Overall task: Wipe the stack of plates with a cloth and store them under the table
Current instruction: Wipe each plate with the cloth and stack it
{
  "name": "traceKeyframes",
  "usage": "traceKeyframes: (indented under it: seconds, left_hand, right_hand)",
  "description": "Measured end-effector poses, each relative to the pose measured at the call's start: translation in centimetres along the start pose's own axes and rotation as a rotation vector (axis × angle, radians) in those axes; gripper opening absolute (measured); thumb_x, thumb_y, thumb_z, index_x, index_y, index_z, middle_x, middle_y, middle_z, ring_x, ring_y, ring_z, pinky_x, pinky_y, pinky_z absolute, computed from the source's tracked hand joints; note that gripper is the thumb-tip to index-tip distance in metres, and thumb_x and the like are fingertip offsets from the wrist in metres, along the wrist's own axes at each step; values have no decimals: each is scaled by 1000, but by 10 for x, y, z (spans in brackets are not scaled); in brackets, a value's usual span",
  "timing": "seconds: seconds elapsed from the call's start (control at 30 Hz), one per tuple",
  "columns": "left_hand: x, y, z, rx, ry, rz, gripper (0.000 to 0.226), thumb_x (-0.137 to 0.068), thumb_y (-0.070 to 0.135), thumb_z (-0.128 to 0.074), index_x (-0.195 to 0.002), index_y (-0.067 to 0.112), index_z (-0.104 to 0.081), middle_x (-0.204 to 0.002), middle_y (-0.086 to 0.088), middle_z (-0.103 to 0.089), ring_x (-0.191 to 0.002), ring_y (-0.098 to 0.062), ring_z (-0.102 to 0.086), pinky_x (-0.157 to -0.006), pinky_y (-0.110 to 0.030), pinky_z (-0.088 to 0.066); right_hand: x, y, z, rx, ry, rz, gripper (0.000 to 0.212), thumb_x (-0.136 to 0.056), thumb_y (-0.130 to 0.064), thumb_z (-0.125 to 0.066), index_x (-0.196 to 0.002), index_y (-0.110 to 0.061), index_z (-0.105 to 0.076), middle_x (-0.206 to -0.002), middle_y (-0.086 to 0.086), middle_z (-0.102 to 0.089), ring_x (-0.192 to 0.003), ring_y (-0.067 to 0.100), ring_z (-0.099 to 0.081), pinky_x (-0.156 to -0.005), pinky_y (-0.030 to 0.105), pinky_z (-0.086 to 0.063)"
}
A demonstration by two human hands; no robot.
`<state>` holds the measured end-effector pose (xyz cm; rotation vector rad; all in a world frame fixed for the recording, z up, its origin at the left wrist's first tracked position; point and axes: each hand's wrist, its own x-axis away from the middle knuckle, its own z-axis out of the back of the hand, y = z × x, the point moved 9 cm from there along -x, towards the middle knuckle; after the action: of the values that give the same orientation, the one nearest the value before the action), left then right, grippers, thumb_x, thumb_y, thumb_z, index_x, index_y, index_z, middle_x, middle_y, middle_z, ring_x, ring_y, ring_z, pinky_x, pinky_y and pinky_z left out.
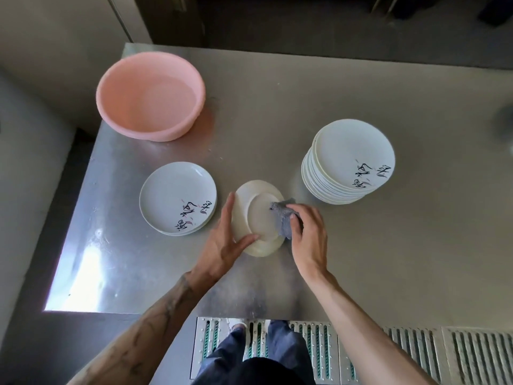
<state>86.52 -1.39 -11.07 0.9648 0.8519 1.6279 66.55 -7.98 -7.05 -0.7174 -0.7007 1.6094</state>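
Head view, centre frame: left hand [224, 240] grips the upturned white ceramic plate [259, 215] by its rim, right hand [305, 234] pinches the crumpled grey cloth [283, 218] against its underside. Best sweep the whole base ring, rotating steadily, grip firm.

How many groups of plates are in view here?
3: a tall stack on the right, a low pile on the left, and one upturned plate in the middle, held by the left hand. Plates inside the stacks are partly hidden.

Steadying upturned plate [256, 218] with left hand [222, 245], pressing grey cloth [283, 219] to its base with right hand [308, 237].
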Motion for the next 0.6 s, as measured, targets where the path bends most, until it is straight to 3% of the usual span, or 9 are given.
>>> traceKeyframes:
  seconds: [0.07,0.13,0.17,0.2,0.3,0.37,0.43,0.6]
  left_hand:
    - [1,-17,-9,-33,-92,46,123,-75,37,-91,-165,16,-9,-168,2,-25,-150,-10,-32,-120,-32,-35]
    - [3,-26,-14,-63,-131,67,131,-69,31,-97,-164,18,-8,-156,-12,-41,-122,-27,-58,-97,-44,-53]
    - [4,-31,-16,-66,-141,77,132,-67,30,-98,-164,21,-7,-147,-15,-47,-106,-28,-62,-87,-42,-55]
    - [5,-37,-17,-45,-147,99,135,-65,31,-98,-164,23,-7,-146,-17,-48,-105,-28,-62,-87,-40,-56]
    - [4,-48,-18,29,-125,139,136,-61,40,-99,-164,27,-12,-163,0,-35,-144,-11,-40,-117,-34,-39]
    - [5,-50,-19,39,-116,121,130,-63,37,-99,-163,33,-15,-163,6,-35,-142,-1,-36,-115,-17,-34]
    - [6,-51,-22,35,-127,127,128,-65,36,-98,-163,34,-15,-163,5,-36,-138,-1,-39,-108,-9,-33]
    - [5,-53,-20,28,-146,143,128,-64,35,-98,-162,30,-16,-158,-1,-41,-136,-12,-44,-110,-24,-37]
  right_hand:
    - [-3,8,-11,22,-33,-48,27,-99,0,-56,-117,-13,-69,-116,0,-65,-109,24,-59,-98,31,-45]
    - [-4,12,-21,57,-73,-65,24,-99,-2,-56,-115,-13,-70,-114,2,-65,-107,26,-58,-94,27,-42]
    - [-1,12,-25,78,-92,-54,22,-98,-3,-57,-113,-14,-70,-112,2,-65,-105,27,-58,-92,25,-41]
    - [4,11,-29,103,-116,-31,22,-98,-4,-58,-112,-14,-71,-112,1,-64,-104,26,-57,-90,23,-40]
    - [26,8,-38,192,-194,54,23,-99,-11,-58,-119,-17,-70,-122,-2,-61,-111,22,-53,-97,21,-39]
    - [36,14,-39,243,-216,58,28,-101,-19,-53,-125,-17,-68,-128,-4,-58,-116,21,-51,-99,19,-39]
    - [33,22,-37,249,-198,18,34,-100,-21,-51,-131,-16,-66,-132,-3,-57,-119,21,-51,-100,16,-36]
    - [-11,25,-55,220,-274,19,41,-98,-8,-60,-139,-14,-62,-139,2,-56,-125,24,-52,-110,27,-36]
